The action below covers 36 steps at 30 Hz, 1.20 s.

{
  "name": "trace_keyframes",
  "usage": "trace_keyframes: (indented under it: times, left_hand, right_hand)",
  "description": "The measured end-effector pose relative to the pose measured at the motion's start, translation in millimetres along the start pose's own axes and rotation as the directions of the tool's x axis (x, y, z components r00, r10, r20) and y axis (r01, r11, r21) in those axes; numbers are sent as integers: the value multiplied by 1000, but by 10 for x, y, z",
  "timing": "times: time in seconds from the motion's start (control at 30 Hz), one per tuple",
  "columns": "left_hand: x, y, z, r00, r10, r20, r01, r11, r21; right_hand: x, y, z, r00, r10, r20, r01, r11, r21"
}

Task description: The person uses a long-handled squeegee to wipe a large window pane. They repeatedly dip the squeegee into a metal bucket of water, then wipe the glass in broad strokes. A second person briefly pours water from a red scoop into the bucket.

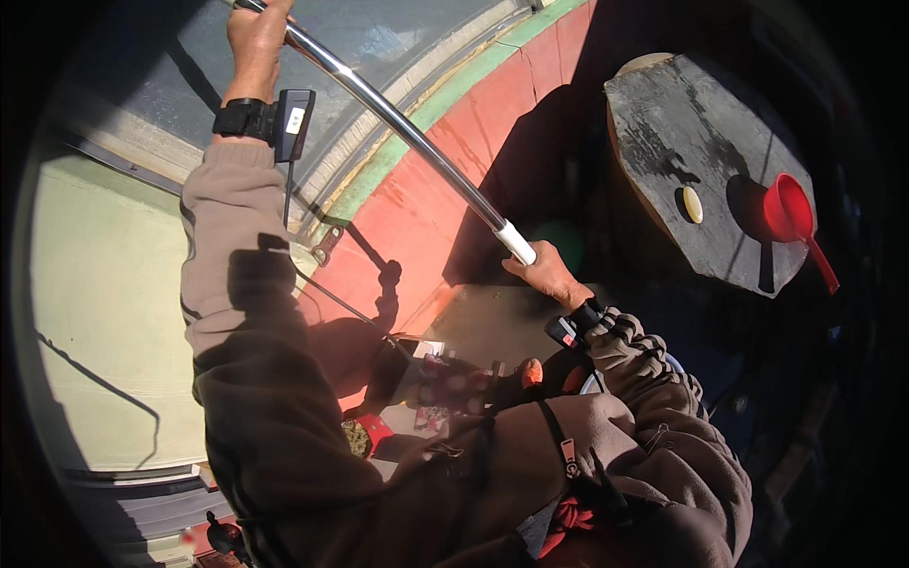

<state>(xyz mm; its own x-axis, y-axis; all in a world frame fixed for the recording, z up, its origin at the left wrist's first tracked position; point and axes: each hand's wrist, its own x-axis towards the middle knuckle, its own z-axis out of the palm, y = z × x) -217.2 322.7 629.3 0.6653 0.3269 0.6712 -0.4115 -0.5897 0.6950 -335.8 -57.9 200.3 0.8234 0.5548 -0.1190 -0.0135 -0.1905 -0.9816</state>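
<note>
A shiny metal pole with a white end sleeve runs slantwise from the top left to the middle of the view. My left hand is closed around its upper part, in front of a window pane. Lower down, my right hand grips the pole at the white sleeve. The pole's far end lies beyond the top edge of the view, so what it bears or touches is hidden. Both wrists wear black straps with small devices.
To the right, a grey board holds a pale oval bar, probably soap, and a red plastic dipper whose handle juts past the edge. A red and green painted wall curves below the window. A red container stands low down.
</note>
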Motion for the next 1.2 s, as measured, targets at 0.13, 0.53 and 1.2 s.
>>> trace_keyframes:
  times: [0.13, 0.53, 1.2]
  left_hand:
    - [-252, -312, 200, 999, -15, -32, 13, 999, -52]
    - [-2698, -1061, 1816, 927, -361, 100, 375, 891, -257]
    - [-2893, -1047, 2850, 880, -446, 166, 466, 877, -117]
  right_hand:
    - [-90, 288, 59, 992, 97, 76, -100, 994, 46]
    - [-2080, 2283, -946, 860, 507, 65, -511, 855, 90]
    - [-2438, 2591, -1387, 892, 450, -51, -453, 884, -118]
